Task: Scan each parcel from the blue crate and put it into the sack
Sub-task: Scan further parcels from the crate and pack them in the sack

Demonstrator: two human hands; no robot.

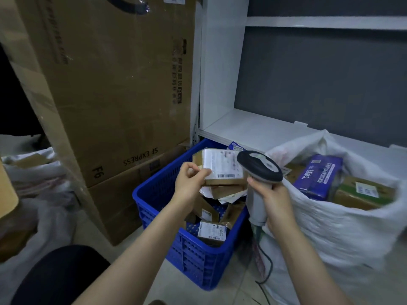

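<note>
My left hand (pixel 190 180) grips a small brown cardboard parcel (pixel 222 167) by its left edge, white label facing up, above the blue crate (pixel 158 194). My right hand (pixel 272 200) holds the grey handle of a barcode scanner (pixel 258 167), whose dark head sits just right of the parcel's label. Several more small parcels (pixel 212 232) lie in the crate. The white sack (pixel 330 219) stands open to the right with a purple box (pixel 320 176) and a brown box (pixel 363 192) inside.
Large cardboard boxes (pixel 114 89) stand against the wall left of the crate. A white shelf unit (pixel 253 128) runs behind the crate and sack. The scanner's cable (pixel 267 269) trails down to the tiled floor. Other white bags (pixel 33 172) lie at far left.
</note>
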